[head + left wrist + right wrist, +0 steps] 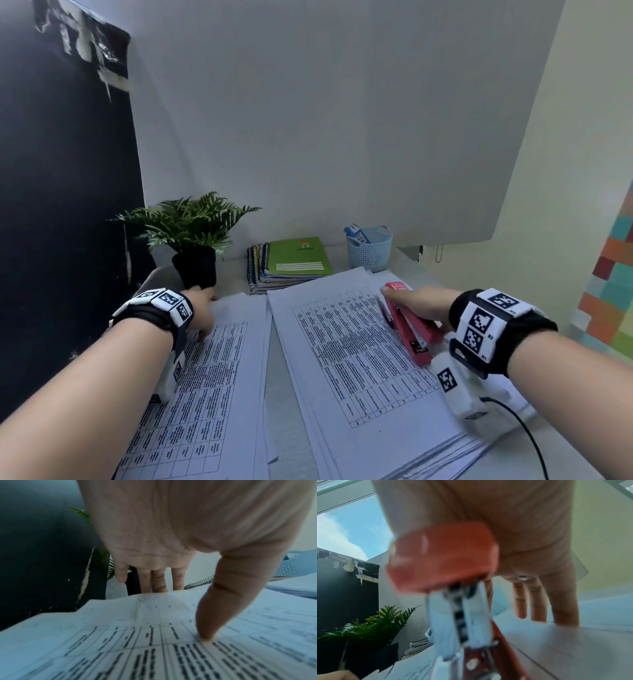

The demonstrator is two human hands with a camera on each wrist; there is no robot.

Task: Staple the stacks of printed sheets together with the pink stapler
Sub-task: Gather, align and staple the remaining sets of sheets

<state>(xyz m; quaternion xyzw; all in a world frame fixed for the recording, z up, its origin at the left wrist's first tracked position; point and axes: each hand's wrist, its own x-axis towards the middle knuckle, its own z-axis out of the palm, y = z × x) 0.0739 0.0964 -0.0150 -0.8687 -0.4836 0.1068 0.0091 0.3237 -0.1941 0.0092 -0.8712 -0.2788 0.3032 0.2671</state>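
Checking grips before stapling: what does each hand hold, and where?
Right hand holds the pink stapler by its top arm. Left hand pinches the left stack's far edge.

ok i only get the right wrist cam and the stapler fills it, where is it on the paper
Observer: In the head view the pink stapler is at the right edge of the right stack, and the right hand holds it from above.
Operator: is there a second stack
Observer: Yes, a left stack lies beside it, with a bare strip of desk between them.
Operator: and the left hand
Observer: The left hand is at that stack's far end. The left wrist view shows its thumb pressing the top sheet, with the fingers reaching over the far edge.
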